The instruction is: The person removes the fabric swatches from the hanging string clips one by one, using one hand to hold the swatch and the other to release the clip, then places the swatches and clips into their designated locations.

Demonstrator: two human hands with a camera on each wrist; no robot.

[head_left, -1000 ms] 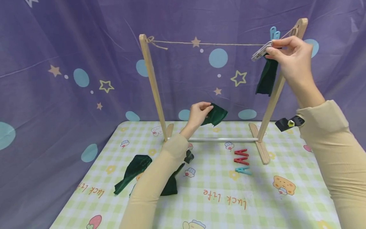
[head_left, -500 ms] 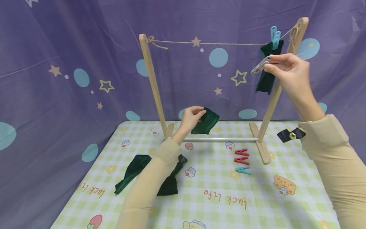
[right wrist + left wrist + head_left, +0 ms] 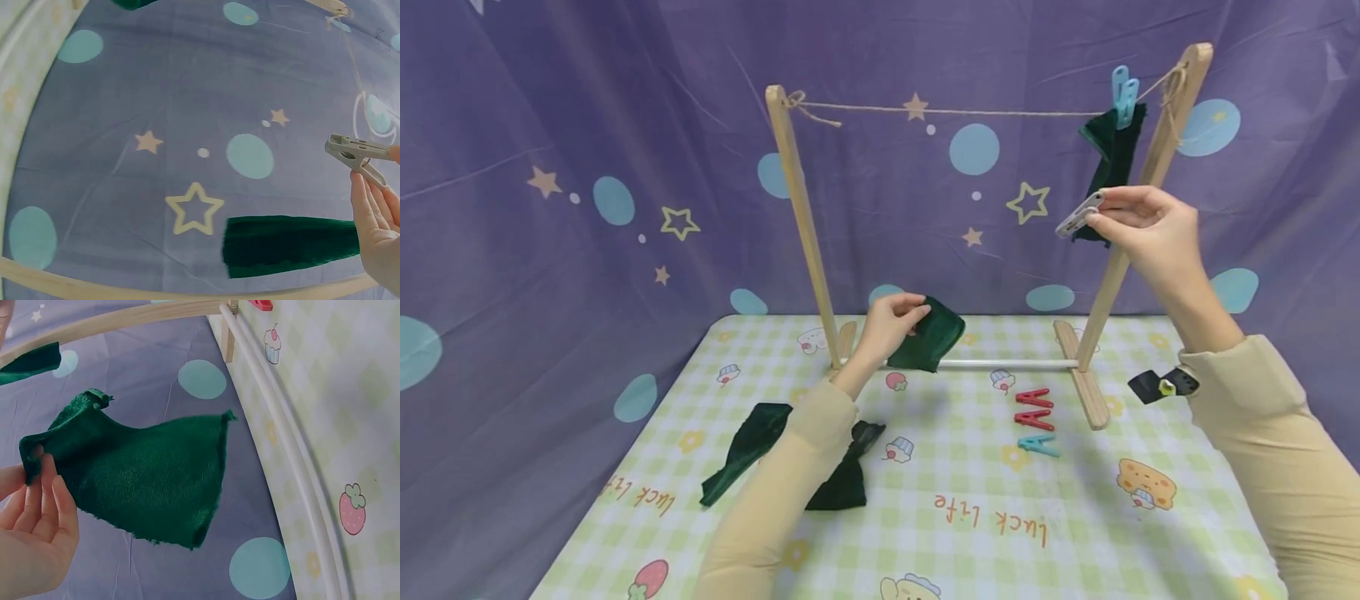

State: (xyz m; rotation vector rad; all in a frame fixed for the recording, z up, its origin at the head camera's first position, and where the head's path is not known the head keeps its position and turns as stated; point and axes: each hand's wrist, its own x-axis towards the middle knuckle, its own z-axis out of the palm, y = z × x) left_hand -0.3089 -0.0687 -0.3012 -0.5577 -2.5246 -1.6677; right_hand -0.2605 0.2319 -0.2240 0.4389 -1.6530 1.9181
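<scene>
In the head view my left hand (image 3: 891,327) pinches a small dark green cloth (image 3: 934,335) by one edge, and the cloth hangs over the rack's white bar. The left wrist view shows that green cloth (image 3: 150,475) spread below the fingers. My right hand (image 3: 1153,227) pinches a grey clothespin (image 3: 1079,215), which overlaps a second green cloth (image 3: 1122,154) in the head view. That second cloth hangs from the string (image 3: 955,110) under a blue clothespin (image 3: 1124,98). In the right wrist view the grey clothespin (image 3: 357,156) sits between thumb and fingers.
A wooden rack stands at the back, with a left post (image 3: 801,217), a right post (image 3: 1150,187) and a white bar (image 3: 1007,364) low between them. Two red clothespins (image 3: 1034,408) and a blue clothespin (image 3: 1037,445) lie on the checked tablecloth (image 3: 970,467). More green cloth (image 3: 752,446) lies at left.
My right hand has come down from the string, still holding the grey clothespin, uncovering the blue clothespin and hung cloth. My left hand has moved down and left with its cloth.
</scene>
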